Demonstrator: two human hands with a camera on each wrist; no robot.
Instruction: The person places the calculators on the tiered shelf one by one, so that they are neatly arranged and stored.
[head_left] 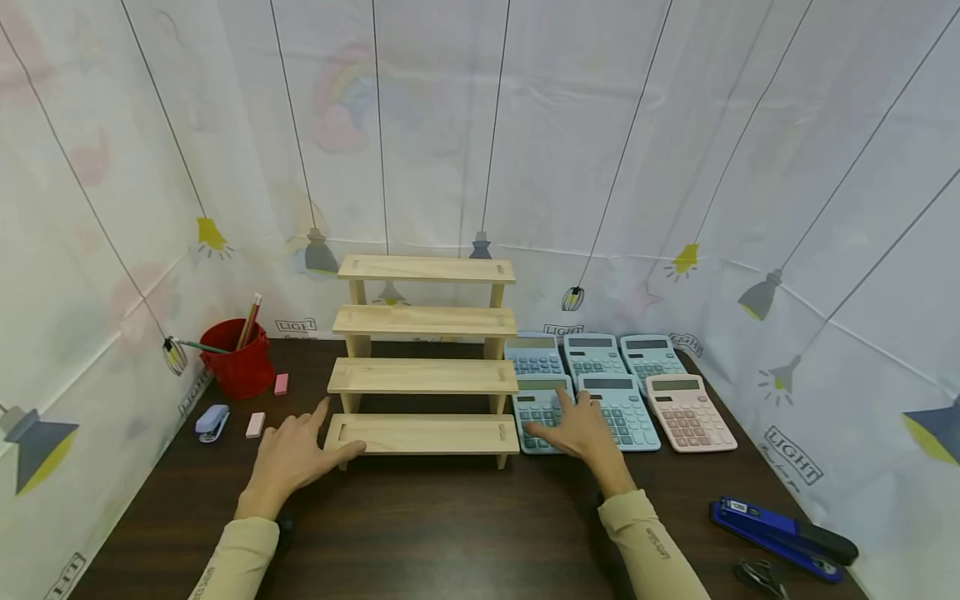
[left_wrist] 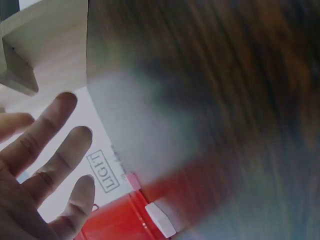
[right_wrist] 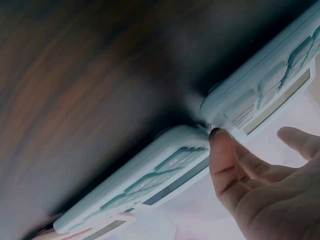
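Observation:
A stepped wooden stand [head_left: 422,376] with several shelves stands mid-table. My left hand [head_left: 294,457] is at its lower left end, thumb over the front shelf and index finger pointing up along the side. In the left wrist view the fingers [left_wrist: 65,155] are spread with nothing in them. My right hand [head_left: 581,429] hovers over the front-left blue calculator [head_left: 534,402], thumb and fingers apart. In the right wrist view a fingertip [right_wrist: 222,145] is right at the gap between that calculator and the neighbouring blue calculator [right_wrist: 150,175].
More blue calculators [head_left: 592,354] and a pink calculator [head_left: 690,414] lie right of the stand. At left are a red bucket [head_left: 243,371] with pencils, a small stapler [head_left: 213,422], a pink eraser [head_left: 281,384] and a white eraser [head_left: 256,425]. A blue stapler [head_left: 780,537] lies front right.

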